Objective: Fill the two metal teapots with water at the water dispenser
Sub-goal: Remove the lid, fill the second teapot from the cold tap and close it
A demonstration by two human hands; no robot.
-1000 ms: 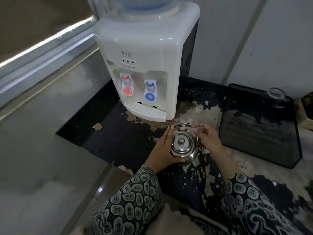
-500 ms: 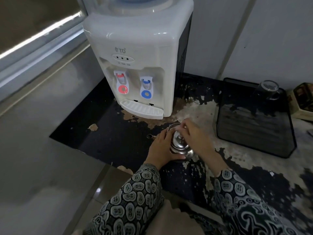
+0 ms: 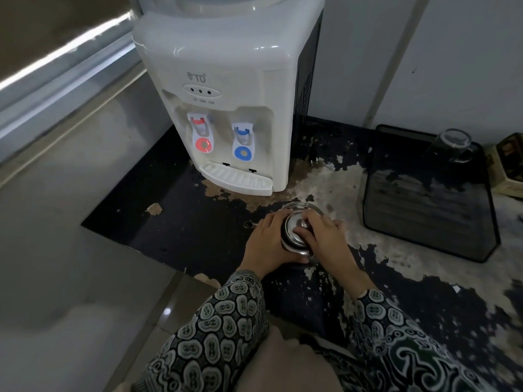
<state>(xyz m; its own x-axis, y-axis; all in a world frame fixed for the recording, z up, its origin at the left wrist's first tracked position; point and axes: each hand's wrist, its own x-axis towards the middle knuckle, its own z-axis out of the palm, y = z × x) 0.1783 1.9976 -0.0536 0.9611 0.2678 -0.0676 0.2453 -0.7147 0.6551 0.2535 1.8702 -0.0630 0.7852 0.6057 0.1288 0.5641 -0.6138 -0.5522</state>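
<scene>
A small shiny metal teapot (image 3: 293,239) stands on the worn dark counter (image 3: 198,236), in front of the white water dispenser (image 3: 226,94). Its spout (image 3: 249,224) points left. My left hand (image 3: 267,246) wraps around the teapot's left side. My right hand (image 3: 325,236) lies over the lid, fingers pinching the lid knob. The lid sits on the pot. The dispenser has a red tap (image 3: 201,137), a blue tap (image 3: 242,145) and a drip tray (image 3: 236,179). I see only one teapot.
A dark tray (image 3: 424,222) stands right of the teapot, with an upturned glass (image 3: 452,145) at its back. A patterned box (image 3: 509,165) shows at the right edge. The counter's left edge drops to a tiled floor (image 3: 56,250). Walls stand behind.
My right hand moved from the handle at the teapot's right side onto the lid and now grips the knob. My left hand kept holding the body. The view moved closer.
</scene>
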